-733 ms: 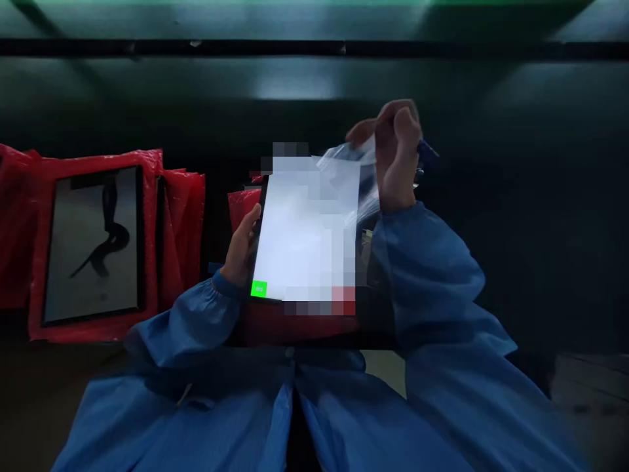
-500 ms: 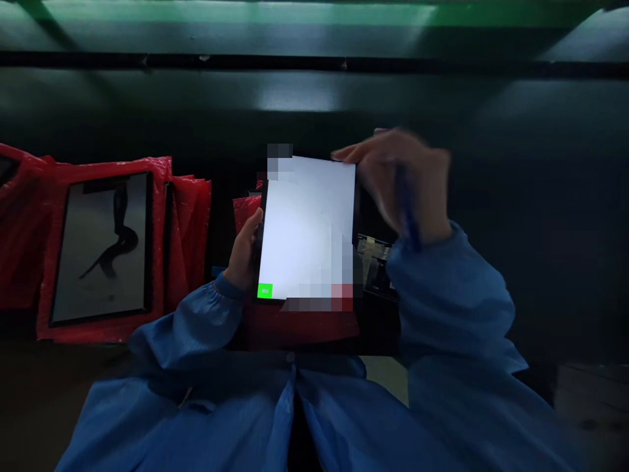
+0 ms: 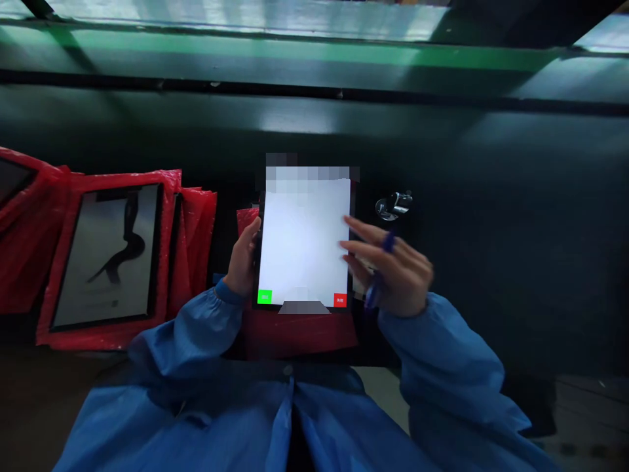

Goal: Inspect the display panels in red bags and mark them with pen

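Observation:
My left hand (image 3: 244, 257) grips the left edge of a tablet (image 3: 303, 244) held upright in front of me, its screen glowing white with a green button at the lower left and a red one at the lower right. My right hand (image 3: 393, 272) hovers at the tablet's right edge with fingers stretched toward the screen. A blue pen (image 3: 378, 278) lies tucked along that hand. A crumpled clear film (image 3: 393, 205) lies on the dark surface just beyond the right hand. Both sleeves are blue.
At the left, several tablets in red bubble-wrap sleeves (image 3: 105, 259) lean on the dark bench (image 3: 515, 216). Another red sleeve (image 3: 295, 331) lies under the held tablet. A green ledge (image 3: 246, 56) runs along the back.
My right hand peeled a clear film off the screen, dropped from the tablet's top corner to its right edge, and the film now lies on the bench. The left hand kept its grip.

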Demonstrator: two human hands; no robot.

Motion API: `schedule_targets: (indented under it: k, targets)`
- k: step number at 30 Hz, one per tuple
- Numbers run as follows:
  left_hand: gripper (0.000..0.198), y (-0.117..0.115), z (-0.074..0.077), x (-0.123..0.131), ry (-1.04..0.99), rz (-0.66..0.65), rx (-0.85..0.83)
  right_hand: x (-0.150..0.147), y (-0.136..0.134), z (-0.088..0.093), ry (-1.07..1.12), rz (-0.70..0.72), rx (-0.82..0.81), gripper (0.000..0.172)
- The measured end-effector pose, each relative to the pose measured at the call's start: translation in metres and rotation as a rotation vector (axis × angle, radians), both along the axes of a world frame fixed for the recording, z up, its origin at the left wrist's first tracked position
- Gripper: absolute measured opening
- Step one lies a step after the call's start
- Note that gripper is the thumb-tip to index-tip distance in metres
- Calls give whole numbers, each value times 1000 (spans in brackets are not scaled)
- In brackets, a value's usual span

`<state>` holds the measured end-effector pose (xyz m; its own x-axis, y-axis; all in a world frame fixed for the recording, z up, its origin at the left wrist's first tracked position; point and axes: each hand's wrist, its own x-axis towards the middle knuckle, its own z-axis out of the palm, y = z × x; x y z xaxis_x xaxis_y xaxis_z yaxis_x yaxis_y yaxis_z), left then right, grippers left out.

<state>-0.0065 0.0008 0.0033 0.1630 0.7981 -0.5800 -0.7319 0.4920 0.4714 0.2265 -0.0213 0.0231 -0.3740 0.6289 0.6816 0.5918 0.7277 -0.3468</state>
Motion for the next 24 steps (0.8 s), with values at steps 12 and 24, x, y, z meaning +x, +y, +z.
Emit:
schedule_targets:
  k: [12, 24]
  targets:
    - [43, 0, 19, 7, 103, 57, -118, 101, -20, -79, 119, -540, -361, 19]
    - [38, -2, 15, 9, 266, 77, -75, 97, -13, -87, -9, -528, -412, 25]
